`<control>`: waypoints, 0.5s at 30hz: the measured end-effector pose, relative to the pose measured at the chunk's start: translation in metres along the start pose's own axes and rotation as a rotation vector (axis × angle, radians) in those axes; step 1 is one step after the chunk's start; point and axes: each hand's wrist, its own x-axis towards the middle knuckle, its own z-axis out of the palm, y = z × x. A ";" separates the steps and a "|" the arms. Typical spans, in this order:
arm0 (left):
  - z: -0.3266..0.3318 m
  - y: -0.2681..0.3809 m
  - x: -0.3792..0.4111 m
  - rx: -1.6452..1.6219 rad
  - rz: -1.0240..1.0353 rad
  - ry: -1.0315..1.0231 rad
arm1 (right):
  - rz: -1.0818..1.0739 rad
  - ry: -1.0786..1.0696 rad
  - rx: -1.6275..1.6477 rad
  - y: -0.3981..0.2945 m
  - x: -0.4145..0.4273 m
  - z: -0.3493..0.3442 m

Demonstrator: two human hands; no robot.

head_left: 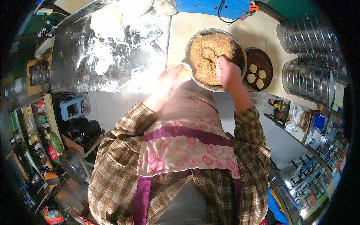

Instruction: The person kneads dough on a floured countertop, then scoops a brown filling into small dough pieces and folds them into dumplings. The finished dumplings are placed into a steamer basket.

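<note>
My left hand (171, 77) holds a piece of flattened white dough (184, 73) with some brown filling on it, at the left rim of a round metal bowl (244, 53). A brown, ground filling (206, 47) fills much of the bowl. My right hand (227, 71) is closed at the filling's right side; whether it grips a tool is hidden. Right of the bowl, a dark round pan (260, 56) holds several pale dough balls (253, 68). Pieces of white dough (105, 19) lie on the floured dark board (67, 62), partly washed out by glare.
Stacked ribbed metal containers (308, 81) stand at the right of the pale counter (180, 36). A blue board or case (205, 7) lies at the back. Shelves with goods (315, 157) are at the lower right, and a blue-grey plastic stool (71, 107) is on the left.
</note>
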 end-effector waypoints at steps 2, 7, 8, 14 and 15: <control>-0.002 -0.001 -0.001 -0.018 -0.014 0.007 | 0.025 -0.046 0.008 0.005 -0.008 0.008; 0.002 0.002 -0.002 -0.024 0.006 -0.021 | 0.070 0.025 0.241 0.010 -0.022 0.021; 0.002 0.002 0.000 -0.036 0.006 -0.028 | 0.078 0.064 0.310 0.013 -0.024 0.022; 0.002 -0.001 0.008 -0.043 0.017 0.004 | 0.430 0.054 0.566 0.020 -0.038 0.011; 0.001 -0.001 0.009 -0.036 0.022 0.000 | 0.473 0.077 0.612 0.018 -0.038 0.010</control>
